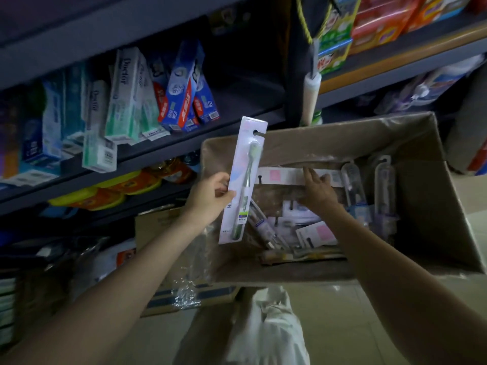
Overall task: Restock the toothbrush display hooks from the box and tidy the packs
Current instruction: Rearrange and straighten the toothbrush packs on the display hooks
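The left hand [210, 196] pinched a carded toothbrush pack [243, 180] by its left edge, holding it upright over the left wall of the open cardboard box [432, 206]. The right hand [317, 189] reached into the box — fingers straight, resting on a long white pack [284, 176] at the far wall. More toothbrush packs [316, 233] lay jumbled on the box bottom — toothpaste cartons [126, 96] stood on the shelf to the left.

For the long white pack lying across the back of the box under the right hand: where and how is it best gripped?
Probably pinch the white pack by its upper long edge, coming down from above. It stands on edge along the cardboard box back wall, face showing. The right hand already rests on its middle.
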### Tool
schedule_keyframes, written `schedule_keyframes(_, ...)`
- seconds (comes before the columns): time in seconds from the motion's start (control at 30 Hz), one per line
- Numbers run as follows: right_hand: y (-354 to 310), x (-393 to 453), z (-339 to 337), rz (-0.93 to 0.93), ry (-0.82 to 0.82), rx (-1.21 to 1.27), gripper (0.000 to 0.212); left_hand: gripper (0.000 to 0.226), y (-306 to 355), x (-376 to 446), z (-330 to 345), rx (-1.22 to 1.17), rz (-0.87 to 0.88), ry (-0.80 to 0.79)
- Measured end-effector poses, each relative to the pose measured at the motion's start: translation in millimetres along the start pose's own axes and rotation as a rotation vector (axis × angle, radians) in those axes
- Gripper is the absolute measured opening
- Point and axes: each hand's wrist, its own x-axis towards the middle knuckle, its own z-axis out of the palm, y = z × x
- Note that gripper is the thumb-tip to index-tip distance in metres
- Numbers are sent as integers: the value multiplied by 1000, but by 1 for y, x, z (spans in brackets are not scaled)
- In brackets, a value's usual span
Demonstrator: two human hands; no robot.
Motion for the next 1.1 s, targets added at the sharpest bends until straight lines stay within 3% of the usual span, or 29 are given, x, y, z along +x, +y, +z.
schedule_keyframes(0.17,-16,-10,-2,39,4,-313,54,16,1,-5,-14,-43,58,36)
schedule_keyframes(0.23,-17,-13,0,16,-34,-339,61,18,2,-10,-18,-80,78,51)
schedule_keyframes(0.3,-17,-21,-8,22,-120,-151,64,17,2,-14,-21,-109,93,59)
schedule_keyframes(0.4,-20,-49,-37,-44,-73,402,24,17,7,-20,-27,-168,128,83)
schedule_keyframes(0.47,-25,-77,-60,-84,-63,713,29,18,12,-25,-37,-213,160,77)
schedule_keyframes(0.53,-37,-105,-85,-143,-56,915,19,18,19,-31,-52,-232,196,76)
schedule_keyframes(0.7,-91,-148,-170,-348,175,1063,33,13,54,-38,-112,-318,315,111)
schedule_keyframes(0.83,-138,-178,-240,-475,297,1083,29,14,96,-49,-170,-317,491,139)
schedule_keyframes(0.93,-175,-199,-291,-553,353,1164,25,14,125,-54,-215,-370,568,246)
schedule_keyframes(1.1,-244,-220,-376,-645,688,1060,27,11,164,-66,-284,-511,623,469)
